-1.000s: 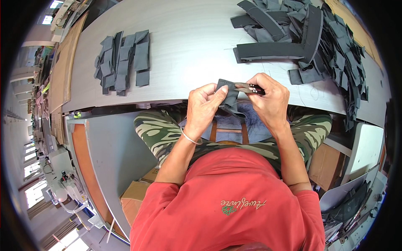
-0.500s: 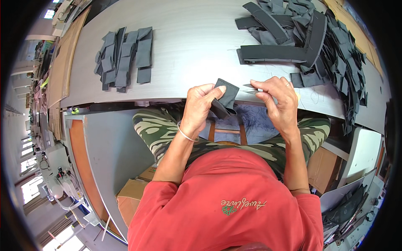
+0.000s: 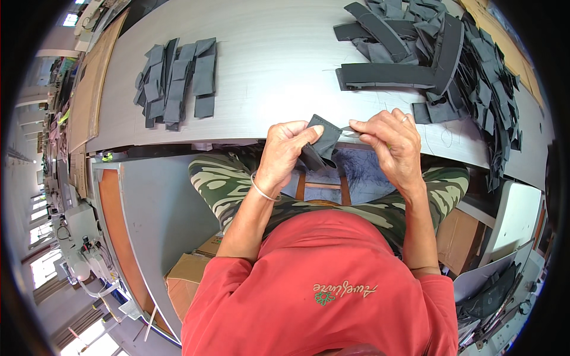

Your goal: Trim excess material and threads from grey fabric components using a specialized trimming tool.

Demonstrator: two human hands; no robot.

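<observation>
My left hand (image 3: 287,145) pinches a folded dark grey fabric strip (image 3: 327,141) between thumb and fingers. A line of stitching runs along its upper edge, and the lower part folds under my fingers. My right hand (image 3: 395,142) is closed around small thread snips (image 3: 348,132), most of which my palm hides. The tips of the blades are at the right corner of the strip; whether they touch it, I cannot tell. Both hands are just off the near edge of the table, above my lap.
On the grey-white table (image 3: 267,71), a small group of grey strips (image 3: 178,77) lies at the left. A large heap of similar strips (image 3: 484,89) covers the right side, with longer dark bands (image 3: 386,75) among them. Loose threads lie near the heap. A cardboard box (image 3: 187,276) stands below left.
The blades of the snips have moved left to the corner of the fabric strip and come closer together. The strip has turned slightly in my left hand.
</observation>
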